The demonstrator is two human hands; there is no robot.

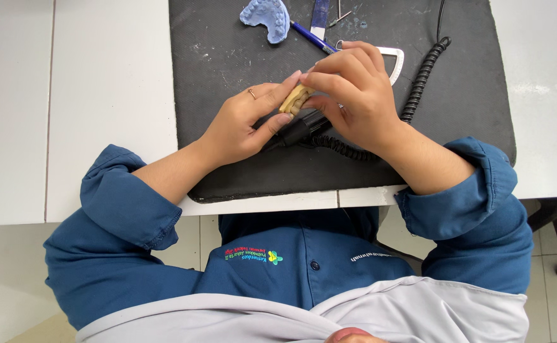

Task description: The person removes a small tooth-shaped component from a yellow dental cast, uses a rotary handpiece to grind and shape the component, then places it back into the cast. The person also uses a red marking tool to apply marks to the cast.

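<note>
Both hands meet over a black mat (221,57) on a white table (100,101). My left hand (240,126), with a ring on one finger, and my right hand (358,98) pinch a small tan dental cast (295,100) between their fingertips. A black handpiece (298,131) lies slanted just under the cast, against my left thumb and tucked under my right palm. Its coiled black cord (420,81) runs up the mat to the right. Which hand bears the handpiece's weight is hidden.
A blue dental cast (267,18) lies at the mat's far edge. Beside it are a blue pen (312,37), a thin metal tool (340,13) and a pale curved gauge (397,62) partly under my right hand. The table's front edge is close to my body.
</note>
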